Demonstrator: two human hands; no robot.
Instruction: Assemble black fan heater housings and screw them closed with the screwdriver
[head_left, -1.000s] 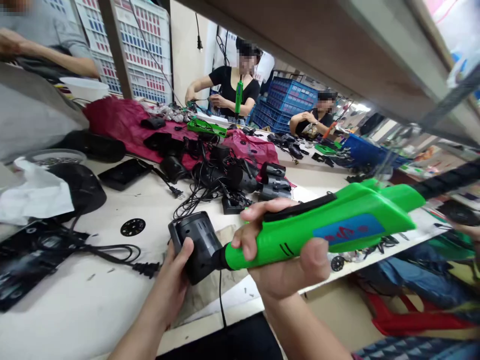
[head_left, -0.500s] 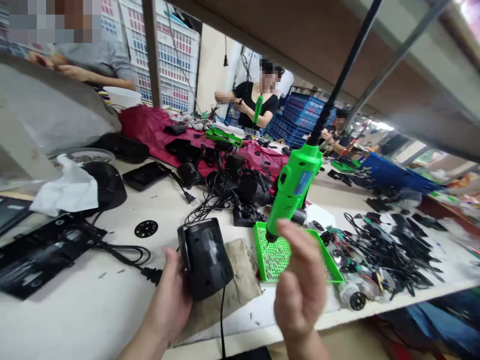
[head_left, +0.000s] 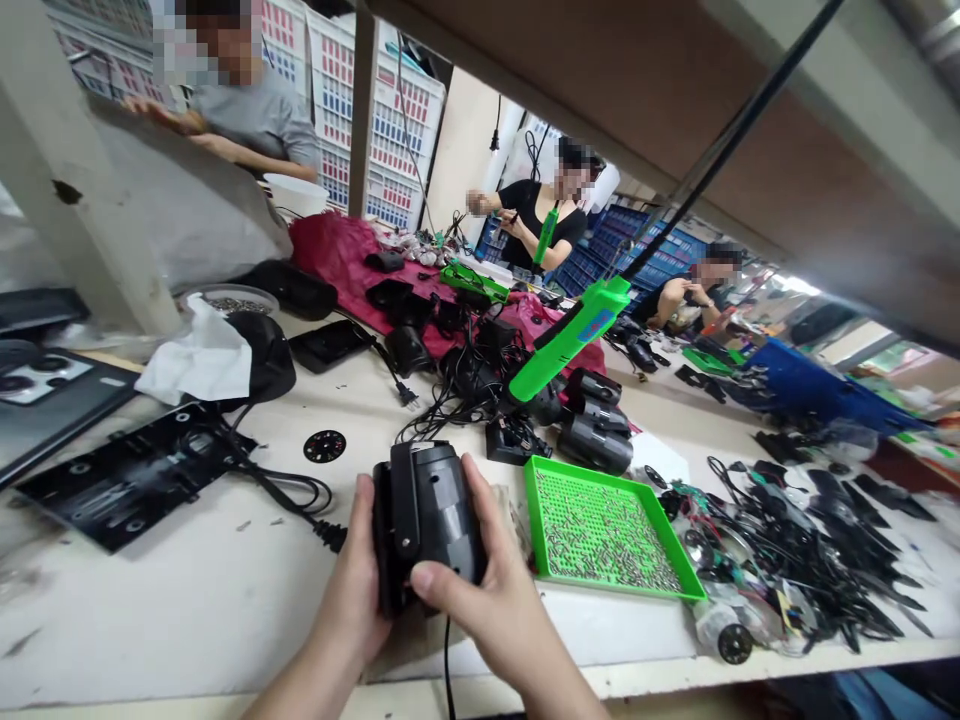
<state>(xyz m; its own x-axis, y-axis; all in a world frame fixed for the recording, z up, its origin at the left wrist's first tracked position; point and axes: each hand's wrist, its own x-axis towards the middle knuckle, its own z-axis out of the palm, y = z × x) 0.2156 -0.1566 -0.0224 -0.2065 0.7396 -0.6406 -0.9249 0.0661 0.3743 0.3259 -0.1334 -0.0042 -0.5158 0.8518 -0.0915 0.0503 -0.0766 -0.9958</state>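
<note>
Between my two hands is a black cylindrical housing with a flat hinged bracket on its left side and a cord hanging below it. My left hand supports the bracket side. My right hand wraps the right side, its thumb pressed on the lower front. Beyond them a green electric screwdriver hangs tilted from a black cable, touched by neither hand. Right of the housing lies a green tray holding many small screws. A worn cloth pad under the housing is mostly hidden.
Several black housings and tangled cords lie behind the tray. Loose wires and black parts are heaped at right. A black panel, a perforated disc and a white cloth lie at left. Co-workers sit opposite.
My right hand has left the screwdriver and closed on the housing, which has turned so its bracket faces me more. The screwdriver has swung up and away. The view has shifted left.
</note>
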